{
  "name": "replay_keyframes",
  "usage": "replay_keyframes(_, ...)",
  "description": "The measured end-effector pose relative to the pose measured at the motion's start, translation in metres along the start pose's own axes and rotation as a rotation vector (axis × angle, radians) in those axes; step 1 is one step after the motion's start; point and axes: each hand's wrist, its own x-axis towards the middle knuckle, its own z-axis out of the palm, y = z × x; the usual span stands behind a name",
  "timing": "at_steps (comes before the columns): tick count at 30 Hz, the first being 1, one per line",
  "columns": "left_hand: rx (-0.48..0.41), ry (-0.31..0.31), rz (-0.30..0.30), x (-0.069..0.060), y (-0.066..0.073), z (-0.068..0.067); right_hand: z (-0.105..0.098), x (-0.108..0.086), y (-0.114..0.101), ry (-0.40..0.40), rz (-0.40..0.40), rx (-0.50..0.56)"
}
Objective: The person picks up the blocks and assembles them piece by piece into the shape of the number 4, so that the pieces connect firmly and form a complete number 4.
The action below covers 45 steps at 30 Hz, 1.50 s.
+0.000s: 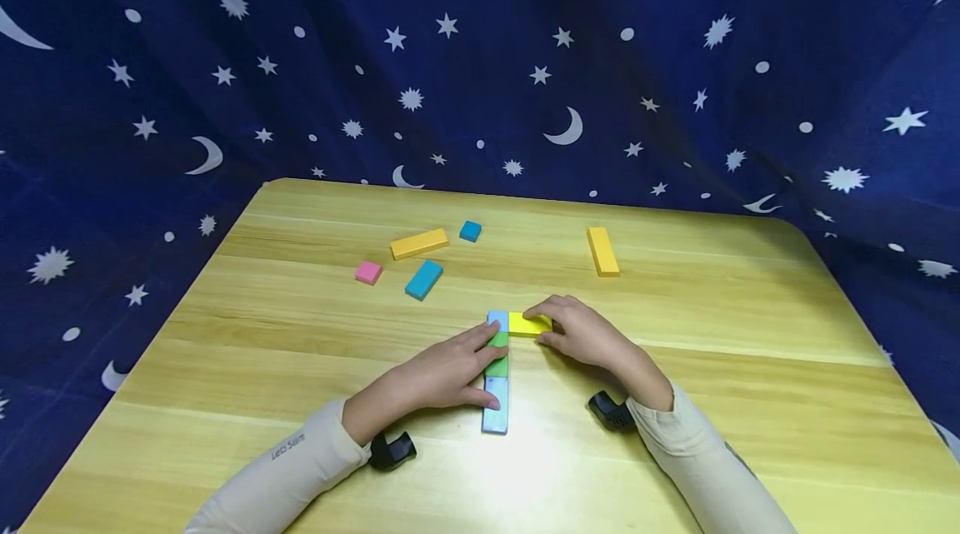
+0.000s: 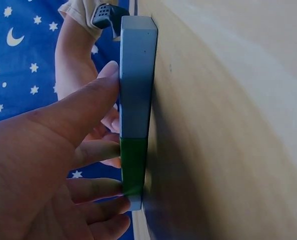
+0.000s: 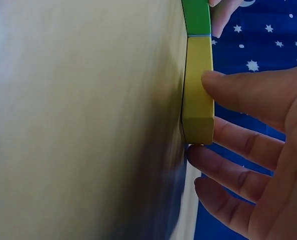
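Note:
A column of flat blocks lies on the table: a light blue block (image 1: 496, 417) nearest, a green block (image 1: 497, 366) in the middle, a small light blue block (image 1: 497, 318) at the far end. My left hand (image 1: 444, 371) rests on them, thumb on the near blue block (image 2: 136, 85), fingers on the green one (image 2: 133, 162) and far blue one. A yellow block (image 1: 527, 324) extends right from the column's far end, touching it. My right hand (image 1: 592, 338) pinches the yellow block (image 3: 199, 85) between thumb and fingers.
Farther back lie an orange block (image 1: 418, 244), a small blue block (image 1: 470, 232), a pink block (image 1: 368, 272) and a longer blue block (image 1: 424, 279). Another orange block (image 1: 603, 252) is at the back right. A starry blue cloth (image 1: 480, 84) hangs behind the table (image 1: 262, 334).

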Motion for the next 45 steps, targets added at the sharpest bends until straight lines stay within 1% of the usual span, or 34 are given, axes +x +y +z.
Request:
replay_keyframes(6,0.020,0.003,0.002,0.003,-0.002,0.002,-0.005,0.001,0.007,0.001,-0.008,0.049)
replay_keyframes(9,0.011,-0.010,-0.007,0.003,-0.002,0.003,-0.013,0.002,0.015,0.029,0.004,0.075)
replay_keyframes(11,0.007,-0.015,-0.010,0.003,-0.002,0.004,-0.022,0.004,0.024,0.051,0.020,0.074)
replay_keyframes(14,-0.002,-0.014,-0.010,0.002,-0.002,0.004,-0.038,0.011,0.043,0.068,0.047,0.048)
replay_keyframes(17,-0.004,-0.012,-0.009,0.001,-0.002,0.005,-0.055,0.019,0.067,0.034,0.084,0.009)
replay_keyframes(21,-0.014,-0.015,-0.011,-0.001,-0.001,0.006,-0.071,0.027,0.094,-0.041,0.149,-0.050)
replay_keyframes(24,-0.020,-0.005,-0.007,-0.002,0.000,0.007,-0.076,0.031,0.108,-0.100,0.197,-0.076)
replay_keyframes(26,-0.022,0.003,-0.004,-0.003,0.001,0.008,-0.078,0.032,0.113,-0.142,0.212,-0.066)
replay_keyframes(29,-0.028,0.008,-0.006,-0.004,0.001,0.008,-0.077,0.033,0.115,-0.190,0.204,-0.026)
replay_keyframes(32,-0.030,0.009,-0.009,-0.004,0.002,0.008,-0.075,0.033,0.113,-0.202,0.179,-0.033)
replay_keyframes(36,-0.027,0.012,-0.017,-0.004,0.001,0.007,-0.070,0.037,0.107,-0.167,0.148,-0.116)
replay_keyframes(39,-0.022,0.021,-0.016,-0.003,-0.001,0.006,-0.065,0.043,0.098,-0.136,0.138,-0.169)
replay_keyframes(45,-0.016,0.031,-0.004,0.001,-0.004,0.006,-0.048,0.053,0.075,-0.087,0.089,-0.208)
